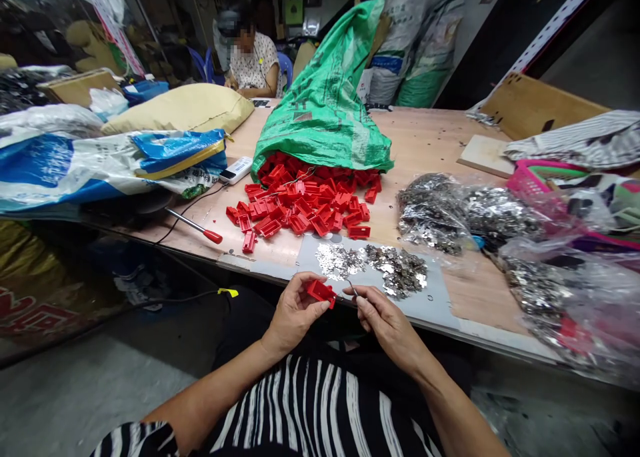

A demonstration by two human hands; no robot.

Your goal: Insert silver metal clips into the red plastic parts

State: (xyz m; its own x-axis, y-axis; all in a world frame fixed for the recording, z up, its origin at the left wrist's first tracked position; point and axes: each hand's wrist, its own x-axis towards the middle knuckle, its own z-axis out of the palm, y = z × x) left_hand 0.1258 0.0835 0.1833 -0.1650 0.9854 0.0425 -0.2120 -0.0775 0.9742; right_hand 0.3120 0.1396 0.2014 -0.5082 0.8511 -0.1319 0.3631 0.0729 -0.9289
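Note:
My left hand (pixel 295 310) pinches a small red plastic part (pixel 321 291) just in front of the table's near edge. My right hand (pixel 383 317) is closed on a thin metal piece (pixel 353 288), whose tip points toward the red part. On a grey sheet (pixel 440 290) right behind my hands lie two heaps of small shiny metal pieces (pixel 395 268). Further back, a pile of the same red plastic parts (pixel 305 200) spills from the mouth of a green woven sack (pixel 327 104).
Clear bags of metal pieces (pixel 453 210) and a pink basket (pixel 533 177) crowd the right. A red-tipped rod (pixel 197 226), a white remote (pixel 236 169), blue-white sacks (pixel 110 160) and a tan sack (pixel 185 107) lie left. Another person (pixel 253 60) sits at the far end.

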